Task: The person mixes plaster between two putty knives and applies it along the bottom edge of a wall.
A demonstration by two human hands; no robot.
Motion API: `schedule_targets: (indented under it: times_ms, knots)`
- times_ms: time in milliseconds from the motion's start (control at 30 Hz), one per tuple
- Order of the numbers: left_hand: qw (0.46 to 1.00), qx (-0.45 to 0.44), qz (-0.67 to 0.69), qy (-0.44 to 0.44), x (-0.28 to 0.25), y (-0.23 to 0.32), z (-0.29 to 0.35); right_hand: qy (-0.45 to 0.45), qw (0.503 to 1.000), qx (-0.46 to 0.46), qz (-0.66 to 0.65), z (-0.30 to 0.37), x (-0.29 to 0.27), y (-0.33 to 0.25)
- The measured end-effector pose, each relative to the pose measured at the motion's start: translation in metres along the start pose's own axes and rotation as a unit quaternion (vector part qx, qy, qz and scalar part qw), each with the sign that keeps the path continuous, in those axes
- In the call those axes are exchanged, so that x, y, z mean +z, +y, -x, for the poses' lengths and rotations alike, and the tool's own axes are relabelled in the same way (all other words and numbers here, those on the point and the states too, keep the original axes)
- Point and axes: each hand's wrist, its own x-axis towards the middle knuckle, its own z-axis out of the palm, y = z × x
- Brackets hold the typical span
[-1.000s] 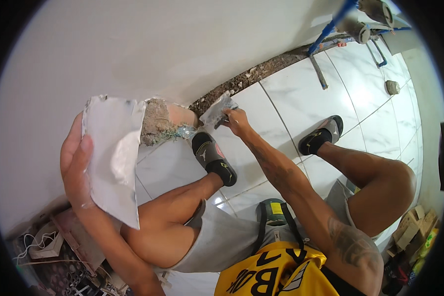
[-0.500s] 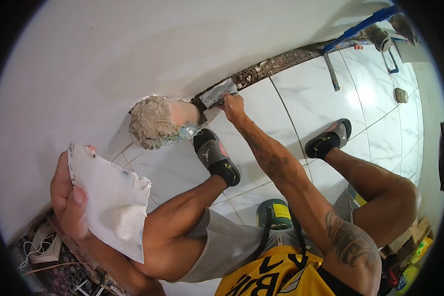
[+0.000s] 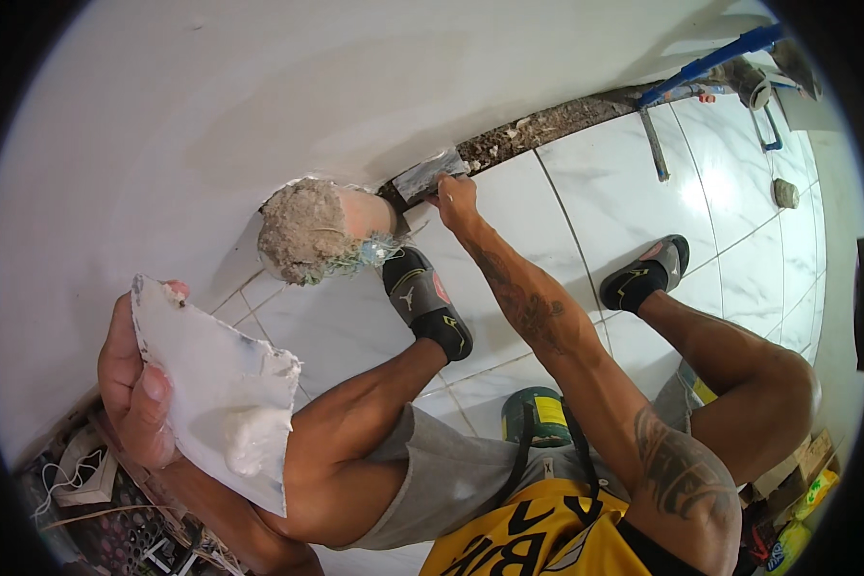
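My left hand [image 3: 142,389] grips the edge of a flat, jagged white board [image 3: 216,370], thumb on top. A soft mound of white putty [image 3: 256,440] rests near the board's lower corner. Stretched forward, my right hand [image 3: 454,200] is closed around a putty knife [image 3: 428,177]; its handle is mostly hidden in the fist. The wide grey blade lies against the foot of the white wall [image 3: 288,86], just right of a stub of orange pipe [image 3: 367,210]. Rough mortar [image 3: 302,230] covers that pipe's near end, with greenish strands hanging below.
A rough gap [image 3: 547,125] full of rubble runs along the wall's base. Blue pipes [image 3: 710,60] stand at the far right, near a small stone-like lump [image 3: 785,194] on the marbled tiles. A green tub [image 3: 536,415] sits between my legs. Clutter [image 3: 115,499] lies at lower left.
The view has shifted slightly. My right hand and the putty knife remain low at the wall beside the pipe, the blade at a slightly different angle. My left hand still holds the board.
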Motion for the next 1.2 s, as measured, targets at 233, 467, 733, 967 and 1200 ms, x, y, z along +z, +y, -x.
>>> schedule_targets:
  times_ms: [233, 467, 733, 967, 1200]
  knots:
    - [1.000, 0.017, 0.013, -0.005, 0.001, -0.006, -0.002, -0.010, 1.000, -0.016, -0.025, -0.008, 0.001, -0.006]
    - [0.999, -0.006, -0.044, 0.020, -0.007, -0.004, 0.005, -0.061, 0.995, -0.028, -0.071, -0.001, 0.016, -0.014]
    - [0.998, 0.039, 0.010, 0.045, 0.001, -0.006, 0.007, -0.060, 0.994, -0.026, -0.086, 0.026, 0.045, -0.036]
    - [0.998, 0.044, -0.005, 0.036, -0.007, -0.008, 0.010, -0.058, 0.994, -0.024, -0.088, 0.046, 0.065, -0.057]
    - [0.995, 0.052, -0.002, 0.081, 0.004, -0.006, 0.007, -0.068, 0.994, -0.059, -0.055, 0.084, 0.090, -0.084]
